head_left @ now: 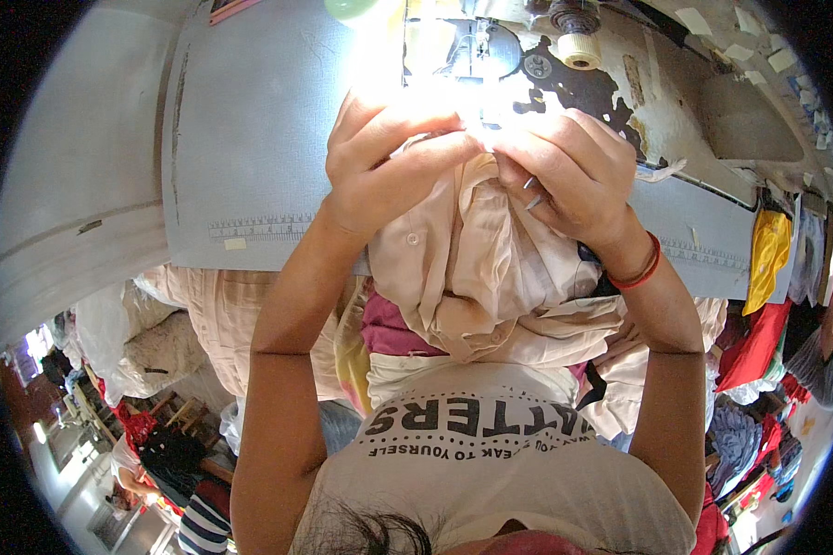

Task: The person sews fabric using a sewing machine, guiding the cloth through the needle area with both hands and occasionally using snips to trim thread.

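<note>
A beige buttoned garment [491, 259] hangs bunched from both hands over the table's near edge and onto my lap. My left hand [384, 157] pinches its upper edge between thumb and fingers. Close beside it, my right hand [574, 171] is closed on the same edge, the fingertips of both nearly meeting. Two thin metal tips, apparently of a small tool, stick out between my right fingers. Just beyond the fingertips is a sewing machine [578, 97] with worn, peeling paint. Bright lamp glare hides its needle area and the exact pinch.
The grey sewing table [250, 157] has a ruler strip [259, 228] along its near edge. More beige cloth [222, 305] lies over my lap. A yellow cloth [766, 259] and red cloth [754, 347] hang at the right. Another person [134, 472] is at the far lower left.
</note>
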Demonstrator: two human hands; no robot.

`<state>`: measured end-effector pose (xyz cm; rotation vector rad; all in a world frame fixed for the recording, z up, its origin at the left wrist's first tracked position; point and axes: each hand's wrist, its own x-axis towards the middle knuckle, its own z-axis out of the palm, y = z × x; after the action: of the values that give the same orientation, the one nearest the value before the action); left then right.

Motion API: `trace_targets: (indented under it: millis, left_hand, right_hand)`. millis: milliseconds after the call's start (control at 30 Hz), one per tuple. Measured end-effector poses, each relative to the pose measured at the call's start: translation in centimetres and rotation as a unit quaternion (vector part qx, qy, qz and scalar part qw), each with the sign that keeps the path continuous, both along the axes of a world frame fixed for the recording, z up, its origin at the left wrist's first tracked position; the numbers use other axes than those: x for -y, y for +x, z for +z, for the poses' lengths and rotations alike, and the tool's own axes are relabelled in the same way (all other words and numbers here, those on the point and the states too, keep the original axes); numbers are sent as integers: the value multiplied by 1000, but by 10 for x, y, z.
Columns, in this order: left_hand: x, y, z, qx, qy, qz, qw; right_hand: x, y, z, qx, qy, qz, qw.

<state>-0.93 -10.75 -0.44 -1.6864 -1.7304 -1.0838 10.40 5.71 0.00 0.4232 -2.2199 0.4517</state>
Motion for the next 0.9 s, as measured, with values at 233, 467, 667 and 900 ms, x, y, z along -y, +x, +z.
trace_targets:
  millis: [233, 467, 667, 900]
  left_hand:
    - [1, 1, -4, -15, 16, -5, 1000]
    - [1, 2, -1, -16, 17, -10, 1000]
    - [0, 0, 2, -47, 11, 5, 999]
    - [0, -1, 2, -75, 46, 1, 996]
  right_hand:
    - [1, 2, 0, -11, 37, -3, 999]
    - [-1, 4, 3, -49, 65, 8, 997]
    - [-3, 2, 6, -78, 74, 3, 994]
    - [-3, 2, 5, -84, 64, 11, 994]
